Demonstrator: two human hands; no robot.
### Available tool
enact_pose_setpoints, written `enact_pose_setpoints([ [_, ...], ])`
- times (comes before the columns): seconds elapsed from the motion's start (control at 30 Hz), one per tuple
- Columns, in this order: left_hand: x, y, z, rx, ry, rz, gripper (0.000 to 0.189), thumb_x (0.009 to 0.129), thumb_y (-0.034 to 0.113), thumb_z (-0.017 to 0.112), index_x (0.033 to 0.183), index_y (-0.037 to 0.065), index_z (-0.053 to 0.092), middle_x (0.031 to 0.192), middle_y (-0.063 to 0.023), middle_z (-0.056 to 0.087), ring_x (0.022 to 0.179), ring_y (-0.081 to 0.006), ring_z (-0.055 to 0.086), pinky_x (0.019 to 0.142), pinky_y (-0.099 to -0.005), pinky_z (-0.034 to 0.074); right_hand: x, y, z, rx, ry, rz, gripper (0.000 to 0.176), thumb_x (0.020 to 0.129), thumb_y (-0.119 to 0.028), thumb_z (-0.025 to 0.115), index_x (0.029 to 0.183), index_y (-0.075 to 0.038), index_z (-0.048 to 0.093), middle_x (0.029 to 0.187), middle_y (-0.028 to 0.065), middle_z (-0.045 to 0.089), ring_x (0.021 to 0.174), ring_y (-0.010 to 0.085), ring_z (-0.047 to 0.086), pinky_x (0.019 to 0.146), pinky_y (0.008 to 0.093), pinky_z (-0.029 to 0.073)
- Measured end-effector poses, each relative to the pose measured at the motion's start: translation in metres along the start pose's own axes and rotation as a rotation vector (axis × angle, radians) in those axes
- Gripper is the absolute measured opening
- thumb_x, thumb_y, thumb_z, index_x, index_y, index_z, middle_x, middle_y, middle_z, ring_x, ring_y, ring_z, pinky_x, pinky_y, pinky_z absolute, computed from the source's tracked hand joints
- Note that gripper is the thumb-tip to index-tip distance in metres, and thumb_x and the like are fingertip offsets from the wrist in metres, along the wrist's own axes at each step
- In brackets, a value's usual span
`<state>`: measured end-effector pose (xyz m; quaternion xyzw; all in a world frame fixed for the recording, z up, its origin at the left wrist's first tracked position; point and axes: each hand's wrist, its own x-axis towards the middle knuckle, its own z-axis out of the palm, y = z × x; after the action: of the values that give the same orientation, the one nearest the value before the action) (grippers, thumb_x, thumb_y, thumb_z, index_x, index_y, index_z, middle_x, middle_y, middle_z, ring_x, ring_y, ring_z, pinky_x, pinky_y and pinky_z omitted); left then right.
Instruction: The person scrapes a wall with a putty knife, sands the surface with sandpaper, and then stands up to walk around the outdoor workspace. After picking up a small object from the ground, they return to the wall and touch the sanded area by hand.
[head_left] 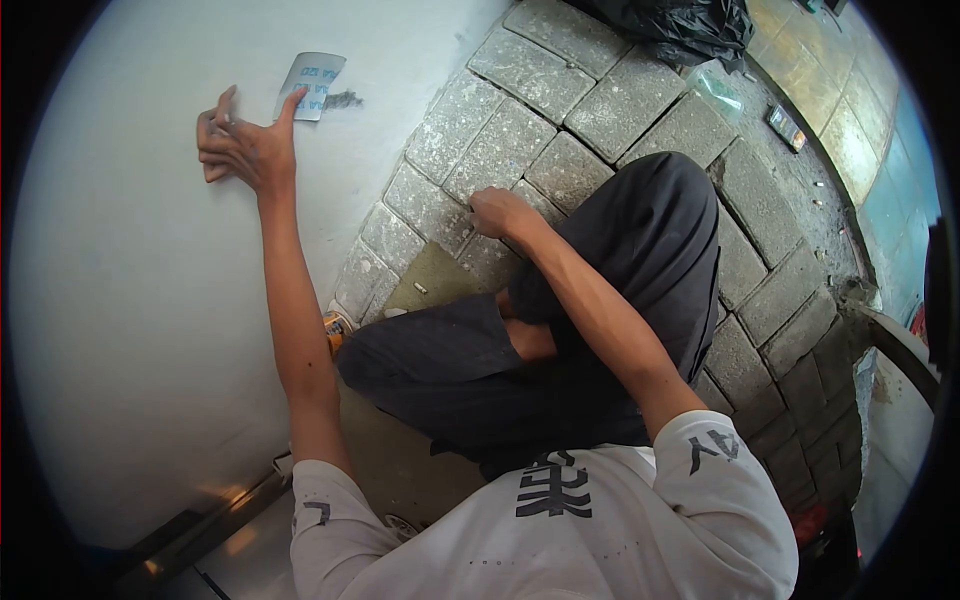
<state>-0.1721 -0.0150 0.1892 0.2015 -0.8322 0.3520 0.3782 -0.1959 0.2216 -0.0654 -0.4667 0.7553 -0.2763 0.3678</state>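
Nearby, the right hand (500,213) is curled closed by the paving (560,110), nothing visible in it, well apart from the printed sheet (318,76). Farther out, the left hand (250,152) has its grip spread, clenching nothing, thumb laid on the sheet. That sheet rests against the white panel (150,300), toward its paving-side edge, just beyond and right of the left palm, long axis pointing away.

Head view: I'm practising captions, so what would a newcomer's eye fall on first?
The blue-printed sheet stands out at upper left, touched by the left hand against the pale surface. Next comes the shiny black bag at the top, right of centre.
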Motion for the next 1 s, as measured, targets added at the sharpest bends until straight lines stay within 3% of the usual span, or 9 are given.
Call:
enact_pose_setpoints([
  [0.07,0.005,-0.001,-0.004,-0.095,0.033,-0.057,0.095,0.060,0.073,0.084,0.130,0.025,0.042,0.124,-0.0080,0.031,0.112,-0.0279,0.028,0.086,-0.0455,0.020,0.001,0.001,0.000,-0.001,0.002,-0.007,0.024,0.082,-0.013,0.059,0.096,0.000,0.074,0.103,0.0244,0.071,0.097,0.0402,0.069,0.083,0.0480,0.057],
  [0.37,-0.015,0.005,0.010,0.006,-0.021,0.046,0.091,0.063,0.071,0.083,0.129,0.024,0.042,0.121,-0.0088,0.034,0.113,-0.0288,0.030,0.088,-0.0458,0.021,-0.006,-0.006,-0.005,0.009,-0.006,0.001,0.025,0.083,-0.015,0.059,0.096,0.001,0.074,0.104,0.0238,0.071,0.098,0.0403,0.069,0.082,0.0480,0.056],
  [0.47,-0.010,0.011,0.000,-0.093,-0.001,-0.037,0.091,0.065,0.070,0.082,0.131,0.022,0.042,0.120,-0.0092,0.035,0.113,-0.0288,0.030,0.087,-0.0462,0.021,-0.003,-0.002,-0.007,0.012,0.012,0.004,0.024,0.083,-0.014,0.059,0.096,0.001,0.074,0.103,0.0237,0.071,0.098,0.0402,0.069,0.082,0.0479,0.056],
  [0.83,-0.023,0.016,0.010,-0.042,-0.083,-0.024,0.102,0.058,0.074,0.083,0.132,0.019,0.041,0.125,-0.0124,0.034,0.109,-0.0294,0.029,0.085,-0.0456,0.021,0.000,0.000,0.000,0.002,0.009,-0.006,0.022,0.081,-0.011,0.060,0.095,0.000,0.074,0.101,0.0239,0.071,0.097,0.0404,0.070,0.081,0.0480,0.057],
  [0.93,-0.019,0.009,0.009,-0.012,-0.077,0.035,0.104,0.056,0.075,0.084,0.132,0.017,0.041,0.122,-0.0121,0.035,0.110,-0.0291,0.029,0.085,-0.0451,0.021,-0.002,0.000,-0.002,0.006,0.022,-0.004,0.023,0.081,-0.012,0.060,0.095,0.000,0.074,0.101,0.0241,0.071,0.096,0.0403,0.070,0.081,0.0481,0.057],
  [1.0,-0.017,0.003,0.006,-0.029,0.010,-0.034,0.104,0.058,0.075,0.083,0.132,0.016,0.041,0.122,-0.0118,0.035,0.110,-0.0287,0.029,0.084,-0.0452,0.021,-0.003,0.000,-0.001,0.019,0.036,-0.008,0.023,0.081,-0.012,0.060,0.095,0.000,0.074,0.101,0.0243,0.071,0.097,0.0403,0.070,0.082,0.0482,0.057],
])
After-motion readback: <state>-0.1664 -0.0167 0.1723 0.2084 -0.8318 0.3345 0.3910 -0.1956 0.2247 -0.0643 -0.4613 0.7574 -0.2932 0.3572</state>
